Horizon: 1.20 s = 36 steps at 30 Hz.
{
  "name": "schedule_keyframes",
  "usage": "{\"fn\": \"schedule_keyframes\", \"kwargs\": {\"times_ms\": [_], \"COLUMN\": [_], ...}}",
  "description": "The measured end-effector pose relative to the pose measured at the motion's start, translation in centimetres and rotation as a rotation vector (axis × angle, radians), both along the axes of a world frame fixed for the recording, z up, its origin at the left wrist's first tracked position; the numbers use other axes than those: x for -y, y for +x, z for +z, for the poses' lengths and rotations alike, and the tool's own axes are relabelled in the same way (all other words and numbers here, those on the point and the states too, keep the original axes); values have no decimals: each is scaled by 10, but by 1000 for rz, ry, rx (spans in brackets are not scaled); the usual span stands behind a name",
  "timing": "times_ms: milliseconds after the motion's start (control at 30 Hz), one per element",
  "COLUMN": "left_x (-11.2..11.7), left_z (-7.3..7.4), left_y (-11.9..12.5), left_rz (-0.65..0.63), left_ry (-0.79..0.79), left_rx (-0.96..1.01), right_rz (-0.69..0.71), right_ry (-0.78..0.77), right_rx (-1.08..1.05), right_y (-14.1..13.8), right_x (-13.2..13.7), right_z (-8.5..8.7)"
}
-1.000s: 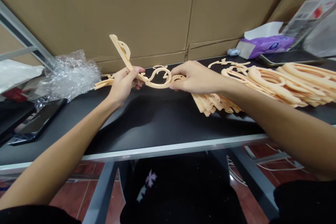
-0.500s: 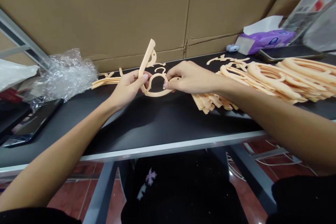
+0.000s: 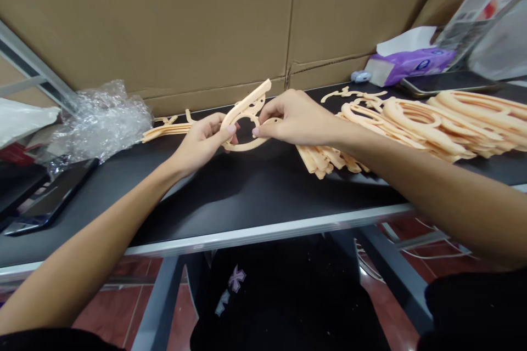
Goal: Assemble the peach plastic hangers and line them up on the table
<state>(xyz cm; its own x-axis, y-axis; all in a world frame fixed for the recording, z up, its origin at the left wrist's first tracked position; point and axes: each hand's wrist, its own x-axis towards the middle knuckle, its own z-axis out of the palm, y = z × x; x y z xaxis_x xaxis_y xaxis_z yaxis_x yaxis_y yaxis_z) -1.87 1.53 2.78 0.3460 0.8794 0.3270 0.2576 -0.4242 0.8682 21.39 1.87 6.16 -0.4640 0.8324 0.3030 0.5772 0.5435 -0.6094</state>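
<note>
A peach plastic folding hanger [image 3: 247, 147] is held between both hands above the black table. My left hand [image 3: 203, 140] is closed around its left joint, thumb on the swinging arm, which slants up to the right across the ring. My right hand [image 3: 294, 116] pinches the right side of the ring between thumb and fingers. Right of my right hand, beneath and beyond the forearm, lie a pile of loose hanger arms [image 3: 319, 162] and stacked hanger bodies [image 3: 415, 115]. A few hanger hooks [image 3: 349, 93] rest behind them. More peach pieces [image 3: 167, 130] lie left of my left hand.
Crumpled clear plastic wrap [image 3: 102, 120] and a dark phone-like device [image 3: 53, 197] occupy the left side. Cardboard [image 3: 185, 22] stands along the back. At the back right are a purple tissue pack [image 3: 415, 66] and a dark flat device [image 3: 448, 83]. A metal edge [image 3: 267, 230] borders the table front.
The hanger's swinging arm has tilted from nearly upright over to the right, folding across the ring. Both hands keep their hold, and the view has shifted slightly.
</note>
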Motion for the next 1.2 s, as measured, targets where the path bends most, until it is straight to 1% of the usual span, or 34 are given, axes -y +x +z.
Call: {"fn": "schedule_keyframes", "kwargs": {"times_ms": [67,167,233,367,467,600,700,800,900,967,1067,1133,1200], "left_x": [2,5,6,6,7,7,6,4,2,1,3,4,6], "left_z": [0,0,0,0,0,0,1,1,2,2,3,4,5], "left_y": [1,3,3,3,5,6,6,4,2,1,0,0,-1], "left_rz": [-17,-49,-47,-19,-3,-3,-1,18,41,39,10,-14,-39], "left_ry": [-27,-114,-151,-165,-185,-185,-154,-124,-102,-103,-133,-145,-153], "left_rx": [16,49,53,50,85,121,108,111,138,139,106,86,59], "right_rz": [-16,-24,-25,-43,-46,20,47,12,-11,30,152,203,217], "right_ry": [18,29,32,32,11,-32,-7,97,253,388,583,646,654], "right_rx": [-36,-71,-89,-115,-117,-116,-89,-25,29,57,103,141,188], "right_y": [0,0,0,0,2,4,5,9,16,21,26,26,25], "right_x": [-1,-3,-3,-3,-3,-3,-3,-4,-5,-6,-10,-14,-17], "right_z": [-1,-4,-5,-6,-5,-3,-2,0,3,5,3,-1,-5]}}
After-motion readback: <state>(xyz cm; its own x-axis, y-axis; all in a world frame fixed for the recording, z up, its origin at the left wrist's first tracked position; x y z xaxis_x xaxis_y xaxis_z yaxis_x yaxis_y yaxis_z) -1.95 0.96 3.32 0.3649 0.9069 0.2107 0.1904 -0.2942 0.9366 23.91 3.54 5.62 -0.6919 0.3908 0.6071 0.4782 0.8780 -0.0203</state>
